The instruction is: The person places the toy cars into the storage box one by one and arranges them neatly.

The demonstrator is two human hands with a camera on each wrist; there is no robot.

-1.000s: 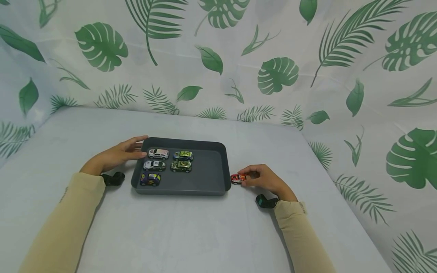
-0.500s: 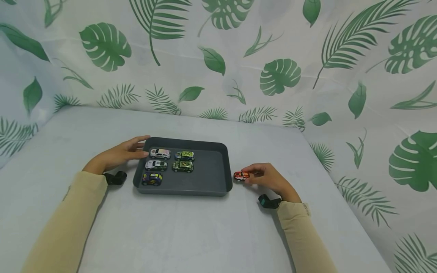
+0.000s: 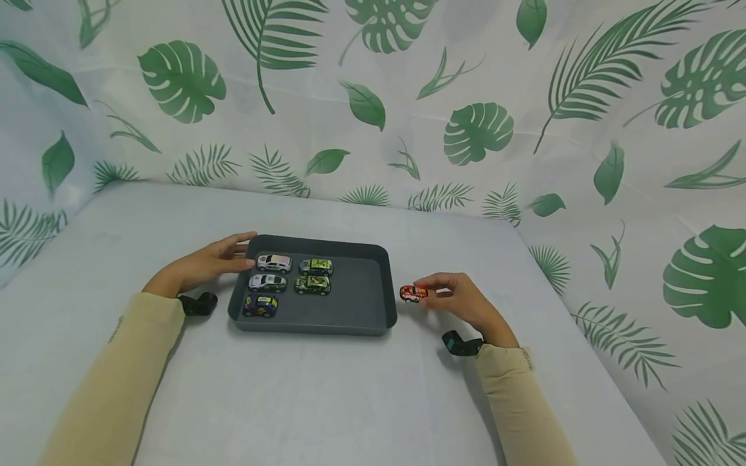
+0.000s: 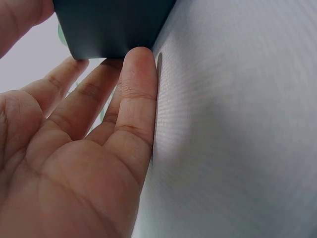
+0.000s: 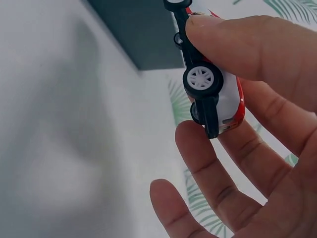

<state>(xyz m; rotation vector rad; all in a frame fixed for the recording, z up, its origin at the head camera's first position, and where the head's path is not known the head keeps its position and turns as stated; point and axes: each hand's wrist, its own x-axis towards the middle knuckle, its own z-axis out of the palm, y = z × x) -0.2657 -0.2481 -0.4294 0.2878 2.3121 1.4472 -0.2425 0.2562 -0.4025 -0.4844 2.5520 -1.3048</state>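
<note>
My right hand (image 3: 460,301) pinches a red, white and orange toy car (image 3: 413,294) between thumb and fingers, just off the right end of a dark grey tray (image 3: 358,323). In the right wrist view the toy car (image 5: 230,96) hangs above the white surface, its wheels and dark underside showing. My left hand (image 3: 204,264) touches the tray's left side with fairly straight fingers. The left wrist view shows those fingertips (image 4: 140,62) against the tray's outer wall (image 4: 109,29). Several toy cars stand inside the tray's left half, among them a white one (image 3: 274,262) and a purple one (image 3: 260,306).
Two green patterned toy cars (image 3: 315,266) stand near the tray's middle. Bare tray floor (image 3: 358,291) shows to their right. A white cloth (image 3: 326,395) covers the table. Behind it hangs a leaf-printed curtain (image 3: 408,77). Each wrist wears a small black camera (image 3: 462,343).
The right hand has raised the red toy car a little off the table beside the tray. The left hand stays at the tray's left side. The head view has shifted slightly.
</note>
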